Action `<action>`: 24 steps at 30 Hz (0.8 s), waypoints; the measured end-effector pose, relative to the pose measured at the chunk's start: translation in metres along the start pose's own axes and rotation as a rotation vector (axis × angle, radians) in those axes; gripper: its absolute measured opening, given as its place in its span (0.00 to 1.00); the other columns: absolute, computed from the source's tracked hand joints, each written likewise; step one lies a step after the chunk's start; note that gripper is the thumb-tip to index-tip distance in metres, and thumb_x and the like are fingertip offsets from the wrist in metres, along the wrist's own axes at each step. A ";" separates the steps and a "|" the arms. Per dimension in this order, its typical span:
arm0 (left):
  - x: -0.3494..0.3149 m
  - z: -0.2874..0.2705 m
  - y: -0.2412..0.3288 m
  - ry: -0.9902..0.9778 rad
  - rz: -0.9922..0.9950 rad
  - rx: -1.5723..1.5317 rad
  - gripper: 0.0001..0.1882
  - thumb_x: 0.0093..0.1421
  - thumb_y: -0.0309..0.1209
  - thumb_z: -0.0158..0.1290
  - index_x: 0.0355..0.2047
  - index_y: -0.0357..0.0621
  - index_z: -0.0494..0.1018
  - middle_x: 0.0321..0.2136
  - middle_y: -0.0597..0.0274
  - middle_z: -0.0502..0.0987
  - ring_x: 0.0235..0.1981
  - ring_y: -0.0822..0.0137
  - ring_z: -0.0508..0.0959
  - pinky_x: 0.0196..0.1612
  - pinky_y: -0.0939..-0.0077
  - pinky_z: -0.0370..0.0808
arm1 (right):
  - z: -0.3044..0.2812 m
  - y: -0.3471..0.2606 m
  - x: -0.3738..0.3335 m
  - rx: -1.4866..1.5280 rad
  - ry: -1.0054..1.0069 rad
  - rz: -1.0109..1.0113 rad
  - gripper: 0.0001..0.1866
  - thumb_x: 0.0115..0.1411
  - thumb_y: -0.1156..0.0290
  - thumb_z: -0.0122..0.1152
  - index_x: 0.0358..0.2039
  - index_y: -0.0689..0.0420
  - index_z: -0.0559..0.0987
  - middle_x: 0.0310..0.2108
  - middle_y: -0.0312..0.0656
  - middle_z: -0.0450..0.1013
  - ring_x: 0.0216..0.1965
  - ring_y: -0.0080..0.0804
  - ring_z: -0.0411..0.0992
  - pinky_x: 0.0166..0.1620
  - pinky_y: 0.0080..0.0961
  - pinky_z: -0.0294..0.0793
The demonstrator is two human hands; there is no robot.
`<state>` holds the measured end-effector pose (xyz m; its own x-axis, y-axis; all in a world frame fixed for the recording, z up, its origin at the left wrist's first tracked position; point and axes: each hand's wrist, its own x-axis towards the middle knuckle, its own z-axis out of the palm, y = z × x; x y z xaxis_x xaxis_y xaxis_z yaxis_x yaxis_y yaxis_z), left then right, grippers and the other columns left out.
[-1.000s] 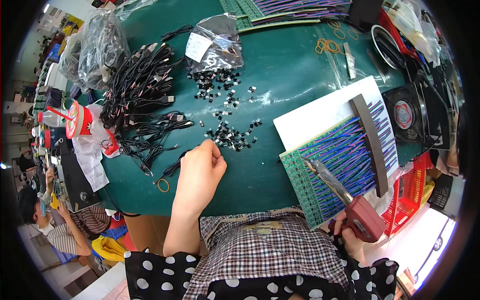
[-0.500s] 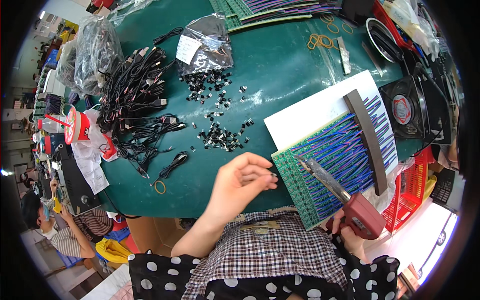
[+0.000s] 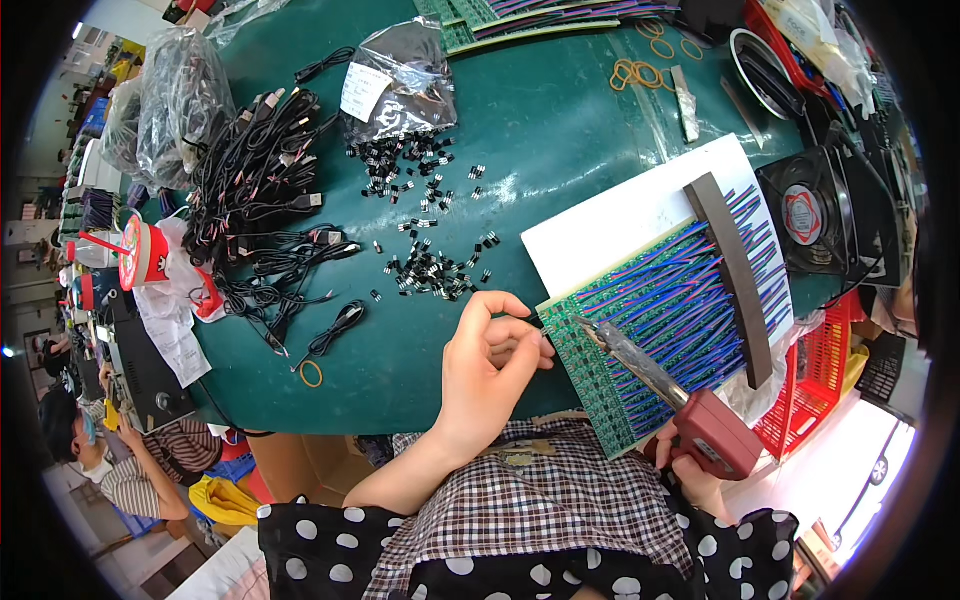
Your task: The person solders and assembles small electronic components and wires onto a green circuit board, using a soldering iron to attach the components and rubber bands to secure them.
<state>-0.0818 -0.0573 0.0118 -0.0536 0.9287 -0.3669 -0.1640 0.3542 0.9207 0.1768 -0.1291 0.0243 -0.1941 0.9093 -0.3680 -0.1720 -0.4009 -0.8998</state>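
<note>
One green circuit board [image 3: 588,385], blue-purple wires [image 3: 670,285]

Circuit board [image 3: 590,385]: green, tilted, right of centre, blue-and-purple wires [image 3: 665,290] fanning rightward
Soldering gun [image 3: 718,436]: maroon body lower right, metal barrel slanting up-left above the circuit board (contact unclear)
Black piece [image 3: 534,319]: tiny, mid-frame

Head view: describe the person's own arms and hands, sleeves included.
The left hand and right hand are both ungloved. The sleeves are loose black cloth with large white dots; the left one leaves the forearm bare. No watch or bracelet shows on the left wrist.
</note>
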 end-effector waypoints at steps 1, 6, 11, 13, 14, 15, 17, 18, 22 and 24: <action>0.000 0.000 -0.001 -0.001 0.000 -0.001 0.12 0.59 0.16 0.45 0.41 0.38 0.58 0.26 0.57 0.75 0.28 0.70 0.78 0.33 0.78 0.77 | 0.001 -0.001 -0.001 -0.012 0.023 0.031 0.22 0.49 0.72 0.66 0.42 0.68 0.69 0.33 0.47 0.73 0.25 0.26 0.72 0.30 0.20 0.71; 0.002 0.002 -0.005 -0.011 0.023 -0.055 0.10 0.59 0.18 0.46 0.41 0.37 0.62 0.26 0.60 0.76 0.30 0.75 0.77 0.34 0.81 0.76 | 0.004 -0.004 0.001 -0.006 0.025 0.045 0.22 0.48 0.72 0.66 0.41 0.68 0.70 0.32 0.45 0.73 0.25 0.25 0.72 0.31 0.20 0.71; 0.006 0.002 -0.008 -0.023 0.037 -0.058 0.11 0.59 0.18 0.47 0.42 0.37 0.62 0.25 0.60 0.75 0.28 0.75 0.76 0.32 0.81 0.75 | -0.006 0.004 0.000 -0.132 -0.105 0.057 0.26 0.49 0.68 0.59 0.47 0.67 0.66 0.36 0.44 0.67 0.22 0.29 0.67 0.25 0.21 0.69; 0.007 0.000 -0.007 -0.041 0.014 -0.065 0.12 0.58 0.17 0.47 0.42 0.38 0.61 0.24 0.60 0.75 0.27 0.73 0.76 0.32 0.81 0.74 | -0.005 0.003 -0.001 -0.143 -0.090 0.077 0.26 0.49 0.68 0.59 0.47 0.67 0.66 0.36 0.44 0.67 0.23 0.29 0.67 0.25 0.21 0.69; 0.007 -0.001 -0.007 -0.044 -0.018 -0.141 0.14 0.58 0.17 0.48 0.43 0.39 0.61 0.24 0.60 0.74 0.28 0.74 0.76 0.32 0.81 0.74 | -0.005 0.003 -0.002 -0.152 -0.076 0.096 0.26 0.49 0.67 0.59 0.46 0.67 0.67 0.36 0.44 0.67 0.23 0.28 0.68 0.25 0.21 0.69; 0.008 -0.001 -0.007 -0.047 -0.051 -0.217 0.15 0.57 0.16 0.48 0.44 0.40 0.60 0.25 0.60 0.74 0.29 0.74 0.75 0.33 0.80 0.74 | -0.005 0.003 -0.002 -0.153 -0.076 0.096 0.26 0.49 0.67 0.59 0.46 0.67 0.67 0.36 0.44 0.67 0.23 0.28 0.68 0.25 0.21 0.69; 0.006 -0.001 -0.006 -0.058 -0.057 -0.217 0.16 0.57 0.16 0.48 0.44 0.40 0.60 0.26 0.61 0.74 0.29 0.74 0.75 0.34 0.80 0.73 | -0.006 0.002 -0.003 -0.164 -0.083 0.106 0.25 0.49 0.68 0.58 0.46 0.67 0.67 0.36 0.44 0.67 0.23 0.28 0.67 0.26 0.21 0.68; 0.005 -0.001 -0.006 -0.067 -0.061 -0.216 0.17 0.56 0.16 0.49 0.44 0.41 0.59 0.26 0.62 0.74 0.30 0.74 0.75 0.35 0.80 0.73 | -0.006 0.002 -0.003 -0.164 -0.081 0.107 0.25 0.49 0.68 0.58 0.46 0.67 0.67 0.36 0.44 0.67 0.23 0.28 0.67 0.26 0.21 0.68; 0.006 -0.001 -0.009 -0.054 -0.051 -0.202 0.18 0.55 0.16 0.50 0.45 0.40 0.59 0.26 0.65 0.72 0.30 0.75 0.73 0.35 0.81 0.73 | -0.004 0.000 -0.002 -0.159 -0.084 0.133 0.24 0.48 0.70 0.56 0.45 0.67 0.67 0.36 0.44 0.67 0.24 0.28 0.67 0.27 0.21 0.68; 0.009 -0.001 -0.008 -0.054 -0.066 -0.183 0.21 0.53 0.16 0.51 0.46 0.40 0.59 0.26 0.68 0.69 0.30 0.76 0.72 0.35 0.82 0.72 | 0.001 -0.003 -0.002 -0.139 -0.067 0.148 0.23 0.47 0.71 0.55 0.45 0.66 0.67 0.36 0.43 0.66 0.24 0.28 0.67 0.27 0.21 0.68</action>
<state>-0.0814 -0.0519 0.0006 0.0150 0.9103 -0.4137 -0.3419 0.3935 0.8534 0.1771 -0.1296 0.0278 -0.2722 0.8306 -0.4859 -0.0026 -0.5056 -0.8628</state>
